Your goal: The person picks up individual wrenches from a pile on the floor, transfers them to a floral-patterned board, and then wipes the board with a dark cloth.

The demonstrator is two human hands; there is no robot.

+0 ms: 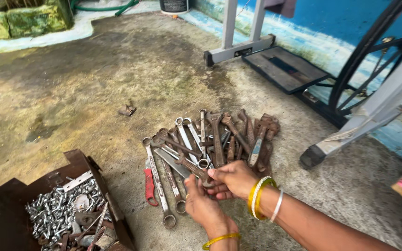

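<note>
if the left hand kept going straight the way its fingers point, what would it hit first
Likely the rusty wrench the left hand already touches, at the near edge of the spread of rusty and steel spanners; depth is unclear.

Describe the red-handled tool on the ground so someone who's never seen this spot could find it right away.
Start at the pile of rusty wrenches spread on the concrete floor, just ahead of the two hands. Go to the pile's left edge, on the side toward the brown box of bolts. The red-handled tool lies there beside a long silver wrench; it alone has a bright red grip.
</note>
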